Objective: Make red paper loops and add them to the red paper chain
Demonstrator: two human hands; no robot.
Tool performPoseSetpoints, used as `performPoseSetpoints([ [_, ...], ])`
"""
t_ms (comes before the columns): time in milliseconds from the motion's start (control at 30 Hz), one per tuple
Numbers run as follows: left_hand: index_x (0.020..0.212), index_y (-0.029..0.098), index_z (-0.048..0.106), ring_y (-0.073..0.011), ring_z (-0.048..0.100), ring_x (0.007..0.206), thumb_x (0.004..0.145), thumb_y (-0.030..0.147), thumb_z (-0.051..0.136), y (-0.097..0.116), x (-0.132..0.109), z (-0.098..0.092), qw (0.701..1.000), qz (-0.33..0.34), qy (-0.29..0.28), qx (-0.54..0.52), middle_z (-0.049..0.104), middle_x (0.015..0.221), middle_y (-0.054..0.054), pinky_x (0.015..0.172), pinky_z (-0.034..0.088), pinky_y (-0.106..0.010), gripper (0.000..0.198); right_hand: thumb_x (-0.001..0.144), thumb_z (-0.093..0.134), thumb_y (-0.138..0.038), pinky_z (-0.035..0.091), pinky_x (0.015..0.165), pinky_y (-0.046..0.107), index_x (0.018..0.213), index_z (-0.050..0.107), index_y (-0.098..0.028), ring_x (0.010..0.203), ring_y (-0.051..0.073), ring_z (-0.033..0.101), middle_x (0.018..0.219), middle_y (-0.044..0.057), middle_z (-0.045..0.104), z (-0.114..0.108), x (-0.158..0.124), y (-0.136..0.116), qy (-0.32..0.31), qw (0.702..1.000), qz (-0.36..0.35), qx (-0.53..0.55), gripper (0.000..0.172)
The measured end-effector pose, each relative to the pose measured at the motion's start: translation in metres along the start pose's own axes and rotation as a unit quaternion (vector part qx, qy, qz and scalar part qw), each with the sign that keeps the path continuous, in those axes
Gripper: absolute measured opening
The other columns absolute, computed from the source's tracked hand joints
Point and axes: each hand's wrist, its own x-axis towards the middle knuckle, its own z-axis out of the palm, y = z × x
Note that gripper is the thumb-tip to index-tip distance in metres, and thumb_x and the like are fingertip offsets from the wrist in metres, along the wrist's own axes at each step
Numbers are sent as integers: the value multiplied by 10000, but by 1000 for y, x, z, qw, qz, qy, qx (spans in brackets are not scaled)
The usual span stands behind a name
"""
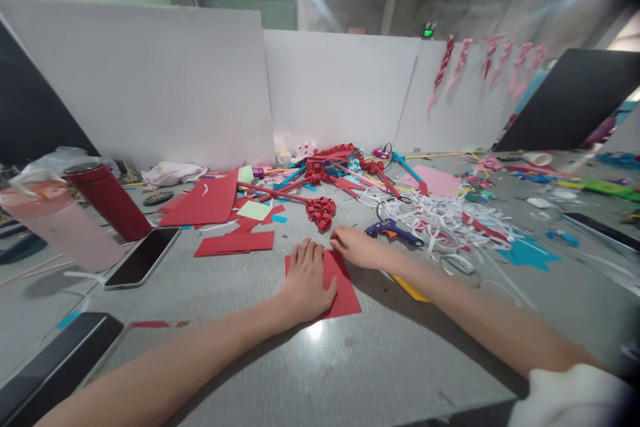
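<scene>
A square sheet of red paper (345,287) lies on the grey table in front of me. My left hand (306,283) rests flat on it, fingers stretched forward and thumb out to the side. At the paper's far edge is my right hand (357,247), its fingers curled together in a pinch. What sits between those fingertips, if anything, is hidden. Just beyond both hands lies a red paper flower (321,212) on a red stem. A blue glue gun (395,231) is to the right of my right hand, and a yellow ruler-like strip (410,288) shows partly under that forearm.
Red paper pieces (235,242) lie at left, near a phone (143,259), a red flask (110,200) and a pink bottle (65,227). White paper strips (450,217) are heaped at right beside a blue paper scrap (530,253). White panels (340,90) stand behind.
</scene>
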Motion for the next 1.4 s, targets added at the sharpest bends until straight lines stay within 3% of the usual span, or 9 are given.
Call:
performPoseSetpoints([
  [333,1440,70,423,-391,337,1432,907,379,526,2,-1,-1,1000,4,8,-5,481,1450,-225,1202,212,-551,625,913,610,-481,411,678,286,774,582,-188,779,197,584,810,46,645,6,0,3,-28,997,7,74,326],
  [533,1445,85,435,-381,456,1303,878,356,601,0,2,-4,998,2,39,-47,549,1350,-207,1120,319,-546,650,839,678,-415,367,563,252,1168,492,-217,607,142,496,687,-78,565,2,-14,1,-43,962,36,269,427],
  [633,1333,143,559,-333,560,1174,946,341,539,-4,12,-14,991,-20,48,-125,634,1227,-158,1053,374,-512,435,848,674,-358,349,554,245,1224,482,-237,578,125,471,667,-96,527,-6,-25,-5,-1,944,33,328,440],
  [767,981,198,696,-237,652,875,997,361,490,-9,30,-32,940,-61,34,-333,723,948,-72,815,472,-356,264,881,674,-388,388,595,251,1251,509,-256,606,125,504,679,-89,529,-30,-40,-13,78,941,22,329,426],
  [867,941,198,693,-207,643,838,974,392,552,-10,37,-42,890,-99,99,-435,721,916,-46,750,476,-298,242,871,704,-453,466,658,277,1231,564,-257,739,163,625,849,-19,673,-47,-50,-11,96,936,16,338,433],
  [1000,925,192,669,-181,629,813,961,432,594,-10,37,-45,840,-134,175,-496,697,890,-37,720,483,-266,253,808,769,-501,518,707,310,1006,689,-222,813,208,683,948,43,743,-49,-59,-1,176,917,45,355,352],
  [1100,922,190,664,-163,612,762,951,447,620,-12,34,-41,824,-145,193,-512,680,843,-29,674,472,-251,262,815,761,-524,529,680,317,934,714,-206,765,211,689,872,48,758,-41,-64,2,199,887,59,414,343],
  [1267,889,185,682,-146,586,740,909,440,684,-21,36,-30,820,-122,202,-522,658,810,-14,696,459,-253,255,818,763,-528,529,688,316,834,722,-190,768,206,692,838,47,766,-32,-68,0,244,873,56,419,341],
  [1400,866,175,700,-148,588,734,886,432,710,-29,39,-25,822,-122,188,-523,663,799,-18,698,458,-261,257,821,761,-538,523,674,306,838,731,-185,772,207,700,864,50,779,-32,-68,2,236,872,71,422,355],
])
